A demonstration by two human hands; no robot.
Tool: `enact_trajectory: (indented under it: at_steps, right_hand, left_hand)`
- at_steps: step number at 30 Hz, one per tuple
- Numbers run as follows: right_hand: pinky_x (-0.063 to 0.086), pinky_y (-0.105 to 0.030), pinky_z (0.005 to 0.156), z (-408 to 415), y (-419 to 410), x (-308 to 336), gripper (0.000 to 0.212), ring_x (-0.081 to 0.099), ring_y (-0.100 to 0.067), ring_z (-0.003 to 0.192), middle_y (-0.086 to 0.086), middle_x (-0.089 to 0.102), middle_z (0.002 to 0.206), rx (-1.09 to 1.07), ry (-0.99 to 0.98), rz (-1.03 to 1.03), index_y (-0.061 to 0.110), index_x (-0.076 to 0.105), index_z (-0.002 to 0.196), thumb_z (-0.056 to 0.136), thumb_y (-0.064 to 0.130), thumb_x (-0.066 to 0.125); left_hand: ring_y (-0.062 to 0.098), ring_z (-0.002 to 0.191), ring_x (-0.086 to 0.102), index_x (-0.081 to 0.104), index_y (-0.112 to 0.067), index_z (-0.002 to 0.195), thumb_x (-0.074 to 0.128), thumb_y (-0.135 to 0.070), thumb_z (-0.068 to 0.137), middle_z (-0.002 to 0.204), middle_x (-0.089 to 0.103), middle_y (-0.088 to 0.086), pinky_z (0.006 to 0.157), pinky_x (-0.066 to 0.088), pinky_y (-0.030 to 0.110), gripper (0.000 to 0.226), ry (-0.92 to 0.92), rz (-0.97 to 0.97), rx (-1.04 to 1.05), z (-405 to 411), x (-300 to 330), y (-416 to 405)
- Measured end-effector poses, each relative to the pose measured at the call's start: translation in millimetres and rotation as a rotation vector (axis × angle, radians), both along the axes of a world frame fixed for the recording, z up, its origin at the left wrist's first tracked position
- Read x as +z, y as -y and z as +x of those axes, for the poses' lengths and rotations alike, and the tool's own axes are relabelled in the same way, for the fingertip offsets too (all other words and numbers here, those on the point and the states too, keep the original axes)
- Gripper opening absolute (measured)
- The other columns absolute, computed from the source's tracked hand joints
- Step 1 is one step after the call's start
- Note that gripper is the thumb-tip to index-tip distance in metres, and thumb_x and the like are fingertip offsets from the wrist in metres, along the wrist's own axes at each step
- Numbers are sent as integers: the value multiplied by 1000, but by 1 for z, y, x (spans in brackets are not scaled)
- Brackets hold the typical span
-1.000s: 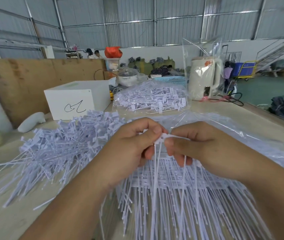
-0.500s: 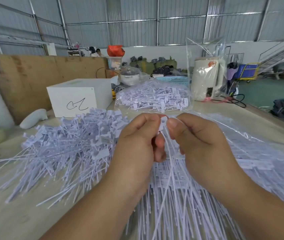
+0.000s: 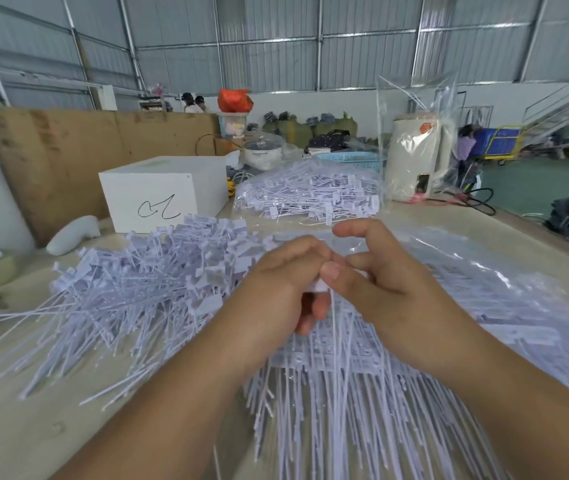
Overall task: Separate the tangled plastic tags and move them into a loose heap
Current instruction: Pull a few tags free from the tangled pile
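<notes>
Both hands meet above the middle of the pale wooden surface, fingers curled together around the head of 1 white plastic tag. The left hand has its fingers folded over the small flat head from the left, and the right hand pinches it from the right with the thumb pressed against the left fingers; its index finger is raised and only loosely bent. The tag's thin straight tail hangs down from the pinch toward the person.

Under the hands lies the tangled bundle: many white tags packed side by side, heads in rows and long stiff tails fanning toward the near edge. It lies on crinkled clear plastic sheeting that spreads to the right.

Left of the hands sits the loose heap of separated tags, each a small rectangular flag on a thin stem, lying criss-cross in every direction with tails sticking outward.

Farther back, a clear bag holds more tags of the same kind. A white box with a black scribble stands behind the heap, and a cream kettle wrapped in clear plastic stands at the far right.
</notes>
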State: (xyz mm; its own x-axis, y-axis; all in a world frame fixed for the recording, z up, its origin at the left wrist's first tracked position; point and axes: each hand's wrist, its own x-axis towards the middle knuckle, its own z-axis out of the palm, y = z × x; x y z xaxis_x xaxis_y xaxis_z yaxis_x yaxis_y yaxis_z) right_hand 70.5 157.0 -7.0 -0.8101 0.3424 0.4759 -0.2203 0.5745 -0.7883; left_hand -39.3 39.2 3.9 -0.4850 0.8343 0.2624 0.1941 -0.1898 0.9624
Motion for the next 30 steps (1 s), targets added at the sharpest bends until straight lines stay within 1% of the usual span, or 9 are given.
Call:
enact_trajectory:
  at_steps: [3,5,9,13,19,21,23,26,30]
  right_hand:
    - [48,-60,82,1,4,2,48,66,-36,80,-15,68,81,29,-7,-26,36,39,127,87,58,55]
    - [46,-65,84,1,5,3,51,64,-45,81,-16,68,79,68,11,-22,35,36,129,86,60,48]
    - [45,-39,57,4,6,2,39,51,-34,64,-8,57,69,24,13,-6,44,38,123,87,60,39]
    - [38,-26,55,7,0,4,32,38,-16,58,11,46,64,45,-46,-87,41,42,119,89,32,42]
    - [44,-61,67,6,3,5,43,55,-46,76,-7,64,90,110,50,-35,37,34,131,90,37,47]
    - [43,-58,63,6,3,7,42,52,-40,71,-9,61,88,88,66,-22,36,38,129,89,40,49]
    - [45,-60,68,7,-1,9,36,55,-35,73,-17,61,90,101,71,-37,30,51,121,87,41,56]
    - [41,-72,77,11,-7,13,37,54,-57,81,-38,55,91,114,166,-45,13,65,96,84,48,61]
    - [35,-48,56,11,-16,13,26,41,-35,56,-17,42,62,58,125,-36,24,63,66,88,38,62]
  left_hand:
    - [16,42,39,59,-18,74,49,-33,91,50,49,2,42,33,22,25,28,-15,-100,3,1,-1]
    - [16,42,39,58,-19,74,49,-46,87,50,49,2,42,34,22,31,44,3,-136,2,2,0]
    - [11,38,39,65,-27,71,51,-39,92,47,50,-3,41,33,19,28,-54,28,-39,0,1,1]
    - [8,38,36,68,-25,71,48,-26,101,45,47,-5,39,29,17,36,-79,105,70,0,-1,-2]
    - [12,45,39,69,-28,72,62,-44,81,50,47,-3,41,32,19,19,-125,51,1,0,-2,-1]
    - [13,44,35,68,-29,70,67,-43,80,49,46,-4,42,30,19,17,-147,45,24,-4,-2,-1]
    - [10,41,32,69,-28,69,71,-43,79,47,44,-5,42,28,17,18,-113,66,50,-7,-1,-1]
    - [8,40,30,70,-26,68,64,-38,74,46,41,-5,41,28,15,14,-47,105,82,-12,3,0]
    - [9,39,30,68,-27,67,63,-33,80,45,42,-6,40,28,16,15,-43,137,107,-9,2,-2]
